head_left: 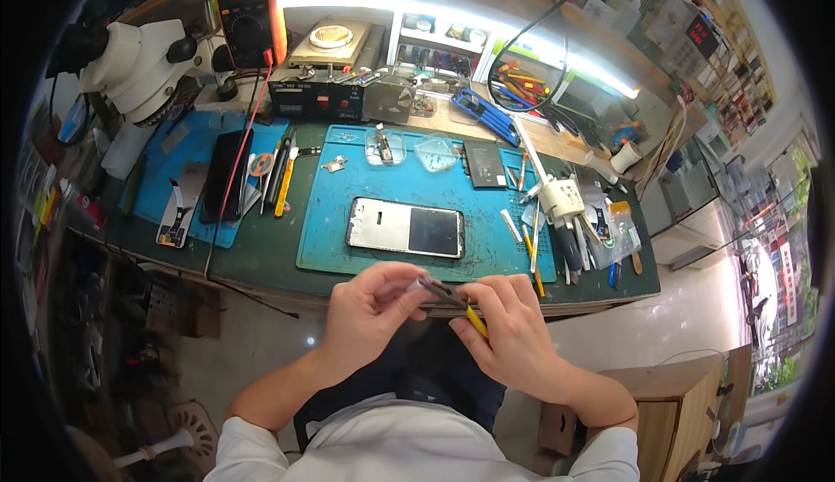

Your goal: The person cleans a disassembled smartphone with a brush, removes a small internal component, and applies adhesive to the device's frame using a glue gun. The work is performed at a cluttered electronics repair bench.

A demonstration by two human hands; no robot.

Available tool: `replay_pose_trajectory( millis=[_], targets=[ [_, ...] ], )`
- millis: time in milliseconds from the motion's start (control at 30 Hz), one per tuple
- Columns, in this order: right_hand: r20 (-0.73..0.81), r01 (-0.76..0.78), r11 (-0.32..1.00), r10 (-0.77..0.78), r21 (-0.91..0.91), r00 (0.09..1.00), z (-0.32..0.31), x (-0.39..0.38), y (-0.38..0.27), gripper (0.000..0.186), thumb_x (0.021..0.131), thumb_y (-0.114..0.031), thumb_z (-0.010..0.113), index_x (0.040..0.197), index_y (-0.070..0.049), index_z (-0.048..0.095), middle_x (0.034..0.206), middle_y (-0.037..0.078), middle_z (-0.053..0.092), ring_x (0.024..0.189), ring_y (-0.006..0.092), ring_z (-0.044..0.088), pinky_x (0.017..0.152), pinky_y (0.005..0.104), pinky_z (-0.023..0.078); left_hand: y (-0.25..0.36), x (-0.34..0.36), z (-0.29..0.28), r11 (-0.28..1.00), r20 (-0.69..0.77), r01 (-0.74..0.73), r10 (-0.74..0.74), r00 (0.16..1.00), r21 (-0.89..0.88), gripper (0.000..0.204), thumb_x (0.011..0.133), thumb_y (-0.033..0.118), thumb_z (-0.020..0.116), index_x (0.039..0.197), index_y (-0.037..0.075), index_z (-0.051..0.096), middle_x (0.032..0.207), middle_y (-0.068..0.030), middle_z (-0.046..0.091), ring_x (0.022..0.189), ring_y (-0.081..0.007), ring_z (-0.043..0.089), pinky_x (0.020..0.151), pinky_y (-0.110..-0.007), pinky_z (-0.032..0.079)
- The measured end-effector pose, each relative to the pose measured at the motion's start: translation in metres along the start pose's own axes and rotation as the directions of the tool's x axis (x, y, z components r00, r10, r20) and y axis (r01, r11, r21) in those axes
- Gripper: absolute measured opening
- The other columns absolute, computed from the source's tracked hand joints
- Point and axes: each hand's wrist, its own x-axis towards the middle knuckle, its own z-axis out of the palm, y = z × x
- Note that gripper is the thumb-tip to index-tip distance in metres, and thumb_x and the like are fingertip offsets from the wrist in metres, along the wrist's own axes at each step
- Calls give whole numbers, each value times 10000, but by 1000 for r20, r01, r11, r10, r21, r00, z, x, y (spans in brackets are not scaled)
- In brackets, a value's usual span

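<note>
Just beyond the bench's front edge, my left hand (374, 312) pinches a small grey piece (422, 284), too small to make out, at the dark tip of a yellow-handled tool. My right hand (513, 325) is closed on that tool (474, 317), which looks like pliers or a cutter. Above my hands, a phone frame (404, 226), silver and black, lies on the blue mat (326, 238). A flat black battery (484, 165), small clear containers (435, 151) and a small metal part (335, 164) lie at the mat's back.
A microscope (130, 69) and multimeter (245, 16) stand back left. A dark phone (224, 177) and slim tools (283, 182) lie left. A white hot-glue-gun-like tool (561, 197) stands among tools at right. A powered box (313, 99) sits behind the mat; a wooden cabinet (670, 404) is lower right.
</note>
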Motion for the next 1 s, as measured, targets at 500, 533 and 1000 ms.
replay_pose_trajectory(
  millis=[500, 533, 1000],
  targets=[
    [367, -551, 515, 420, 657, 830, 97, -107, -23, 322, 823, -16, 606, 1143, -32, 577, 1018, 113, 573, 987, 297, 553, 843, 377, 453, -47, -58, 13, 891, 150, -5, -71, 986, 455, 210, 901, 33, 667, 1109, 15, 695, 770, -67, 604, 626, -152, 554, 556, -264, 441],
    [392, -570, 489, 424, 660, 817, 99, -110, -25, 325, 820, -15, 601, 1143, -31, 574, 1024, 117, 569, 993, 297, 550, 844, 378, 454, -50, -62, 12, 887, 148, 0, -77, 986, 461, 214, 899, 34, 670, 1111, 15, 698, 767, -68, 613, 625, -150, 560, 556, -263, 444],
    [524, -691, 394, 456, 606, 720, 101, -119, -26, 244, 784, -20, 607, 1027, -40, 603, 903, 101, 576, 867, 284, 578, 780, 381, 482, -67, -81, 5, 857, 228, 62, -205, 952, 511, 271, 881, 48, 700, 1149, 14, 682, 820, -97, 653, 641, -175, 594, 581, -283, 465]
  ],
)
